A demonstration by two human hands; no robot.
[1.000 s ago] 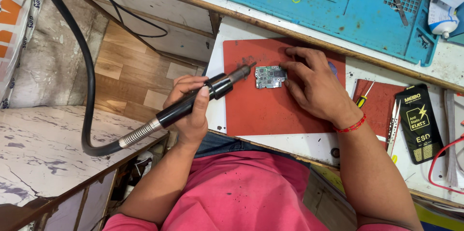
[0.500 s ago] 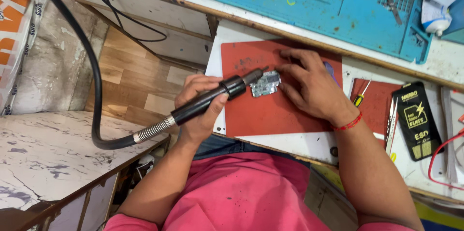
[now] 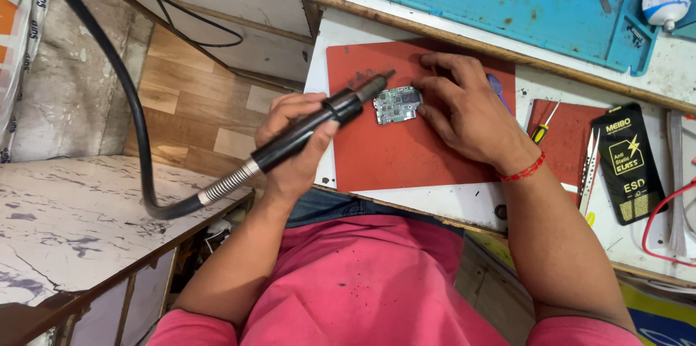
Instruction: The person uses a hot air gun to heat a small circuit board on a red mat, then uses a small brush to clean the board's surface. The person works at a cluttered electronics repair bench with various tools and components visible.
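— Just ahead of our left hand (image 3: 293,147), clenched round the hot-air handpiece (image 3: 319,123), the nozzle hangs beside the circuit board (image 3: 397,104)
— Right hand (image 3: 464,110) pins its edge; we should keep fingertips clear of the heat

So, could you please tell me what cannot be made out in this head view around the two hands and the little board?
- Parts on the small circuit board: too small to tell.
- Fingertips of the right hand at the board's edge: whether they press it is unclear.
- Nozzle tip of the black hot-air handpiece in the left hand: dark, blurred; touching or hovering unclear.
- Its hose: cut off by the top edge.
- Purple object: mostly hidden behind the right hand.
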